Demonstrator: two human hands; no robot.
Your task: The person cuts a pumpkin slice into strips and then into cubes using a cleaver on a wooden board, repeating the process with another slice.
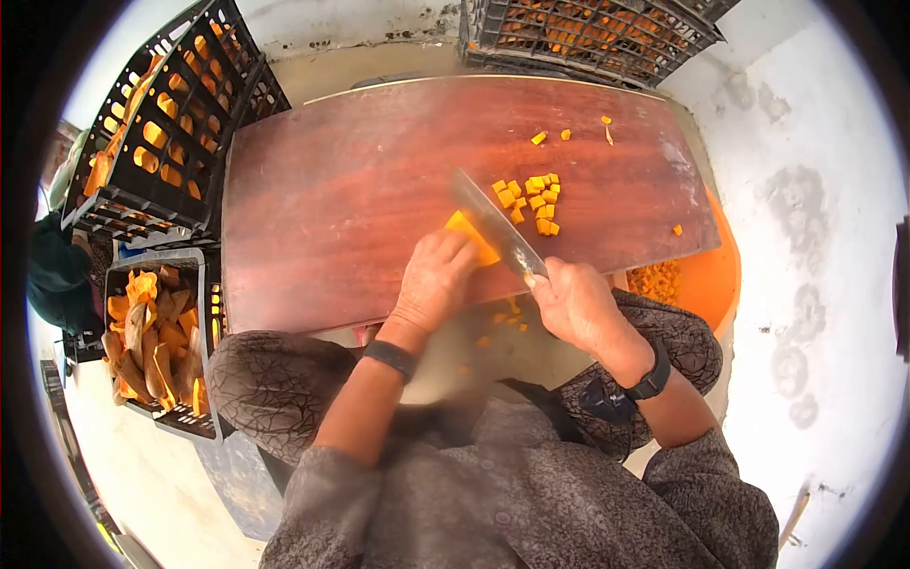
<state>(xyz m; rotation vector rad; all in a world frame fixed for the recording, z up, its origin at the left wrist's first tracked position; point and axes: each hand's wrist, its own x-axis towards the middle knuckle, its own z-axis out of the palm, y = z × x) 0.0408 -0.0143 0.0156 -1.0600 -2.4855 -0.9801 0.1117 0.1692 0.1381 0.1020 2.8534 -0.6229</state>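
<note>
My left hand (438, 277) presses a flat orange slab (473, 237), which looks like pumpkin, against the reddish-brown board (322, 209). Its fingers curl over the slab's left side. In my right hand (580, 302) is the handle of a knife (498, 224). The broad blade points away to the upper left and lies along the slab's right edge. Just right of the blade sit several small orange cubes (543, 202) in a loose cluster. A few stray bits lie farther back, and one cube (678, 229) rests near the board's right end.
An orange tub (725, 261) with diced pieces stands below the board's right end. At left are a black crate (204, 116) of orange pieces and a lower crate (202, 284) of peeled chunks. Another loaded crate (607, 43) stands behind. Bits lie on the floor between my knees.
</note>
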